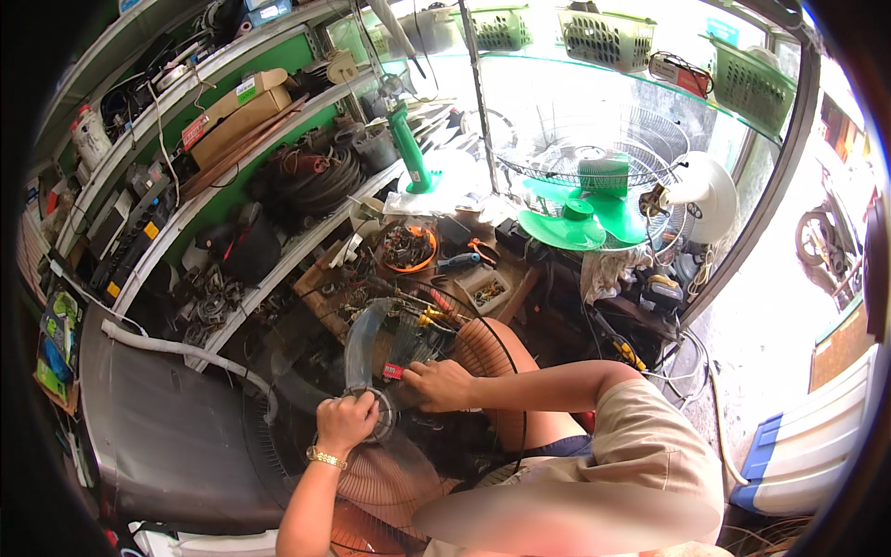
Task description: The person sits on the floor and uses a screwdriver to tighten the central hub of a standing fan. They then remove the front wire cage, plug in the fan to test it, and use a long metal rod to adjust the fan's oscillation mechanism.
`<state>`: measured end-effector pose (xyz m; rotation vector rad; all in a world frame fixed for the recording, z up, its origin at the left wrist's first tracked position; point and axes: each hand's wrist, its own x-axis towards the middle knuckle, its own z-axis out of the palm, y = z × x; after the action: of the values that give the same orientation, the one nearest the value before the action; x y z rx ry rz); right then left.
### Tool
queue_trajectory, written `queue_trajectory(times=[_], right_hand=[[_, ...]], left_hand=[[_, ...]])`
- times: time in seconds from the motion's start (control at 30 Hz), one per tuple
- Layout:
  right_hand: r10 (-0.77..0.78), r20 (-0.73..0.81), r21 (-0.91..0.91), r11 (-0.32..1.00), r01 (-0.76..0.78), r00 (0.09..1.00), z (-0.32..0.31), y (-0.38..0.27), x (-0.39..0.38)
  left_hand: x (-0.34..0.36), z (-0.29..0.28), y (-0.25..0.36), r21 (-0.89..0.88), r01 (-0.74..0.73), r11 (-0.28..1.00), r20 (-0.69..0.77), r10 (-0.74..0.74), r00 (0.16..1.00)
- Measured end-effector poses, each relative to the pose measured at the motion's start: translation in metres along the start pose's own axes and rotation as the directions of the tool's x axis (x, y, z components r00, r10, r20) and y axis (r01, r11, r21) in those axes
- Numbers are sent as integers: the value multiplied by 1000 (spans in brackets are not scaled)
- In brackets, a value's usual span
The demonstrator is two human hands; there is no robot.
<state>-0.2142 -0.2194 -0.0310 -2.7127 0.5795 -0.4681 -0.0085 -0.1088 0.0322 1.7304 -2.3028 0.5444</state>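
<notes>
Person is sitting over a dismantled fan [390, 408] resting on the lap, below the cluttered worktop [325, 288]. Left hand [345, 422], wearing a gold bracelet [325, 457], is closing its fingers around the round hub [379, 414] at the fan centre. Right hand [436, 385] is sitting just right of the hub, fingers curled and pinching at something small by a red label [393, 371]; cannot tell exactly what it is gripping. A clear blade [360, 334] is sticking up from the hub toward the worktop; the wire guard [464, 325] is curving round behind the right hand. On the worktop an orange bowl [408, 249] of parts is sitting beside a blue-handled tool [459, 262]. Green fan blades [575, 223] and a green stand [408, 153] are standing farther back
</notes>
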Motion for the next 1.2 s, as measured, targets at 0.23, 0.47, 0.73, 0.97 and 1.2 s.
queue_trajectory(times=[0.23,0.47,0.73,0.97,1.2], right_hand=[[-46,9,83,996,45,999,-5,1,-4],[-23,39,75,997,20,999,-9,5,-2],[-6,12,-4,1000,6,1000,-5,3,4],[39,41,172,984,-46,998,-13,-3,-20],[-70,231,487,872,-53,970,10,-28,-58]], left_hand=[[12,4,-24,-158,-252,955,19,258,966],[24,6,-32,-181,-354,918,38,366,930],[13,13,-29,-141,-278,950,47,286,957],[-18,-41,-12,-282,196,939,17,-200,980],[-98,-50,25,-438,671,599,213,-655,725]])
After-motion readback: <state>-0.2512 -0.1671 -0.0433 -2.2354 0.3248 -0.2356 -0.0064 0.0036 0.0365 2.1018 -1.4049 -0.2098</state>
